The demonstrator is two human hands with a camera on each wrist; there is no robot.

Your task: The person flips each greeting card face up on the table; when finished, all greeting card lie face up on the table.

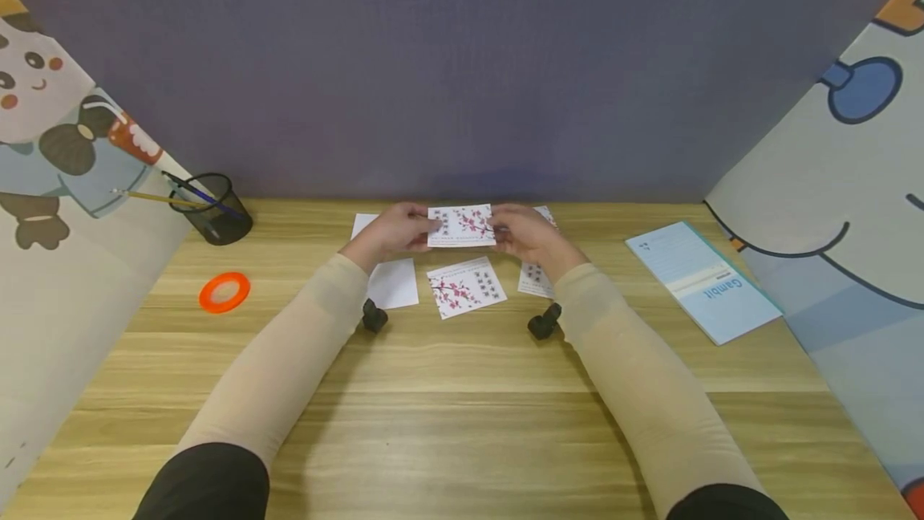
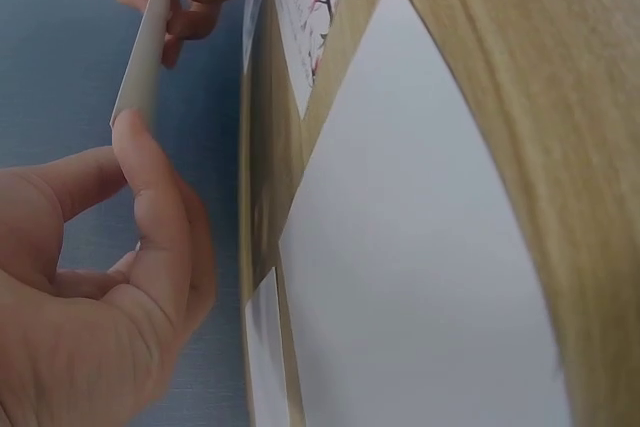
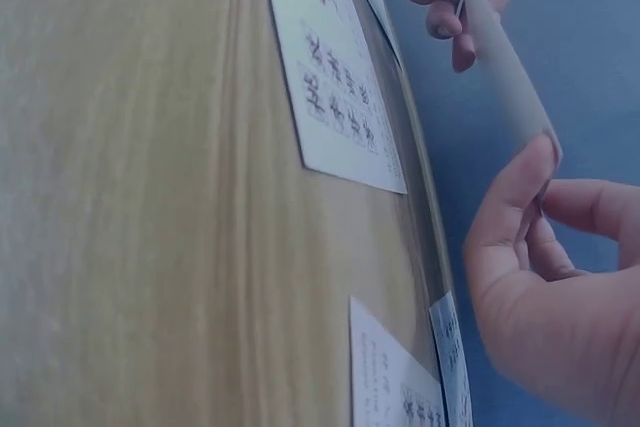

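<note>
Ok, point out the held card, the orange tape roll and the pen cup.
card [image 1: 462, 225], head view, middle of its printed face
tape roll [image 1: 224, 292], head view, on its orange ring
pen cup [image 1: 216, 219], head view, on its dark mesh wall

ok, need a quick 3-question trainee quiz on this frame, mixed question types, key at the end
1. True or false: the blossom-print card is lying flat on the wooden table.
2. Multiple choice: what sits nearest the mesh pen cup? A) the blue Gambit booklet B) the orange tape roll C) the right hand
3. Fill in: the held card is pinched at its two ends by the left hand and the ____ hand.

Key:
1. False. Both hands hold it up off the table, as both wrist views show.
2. B.
3. right.
</note>
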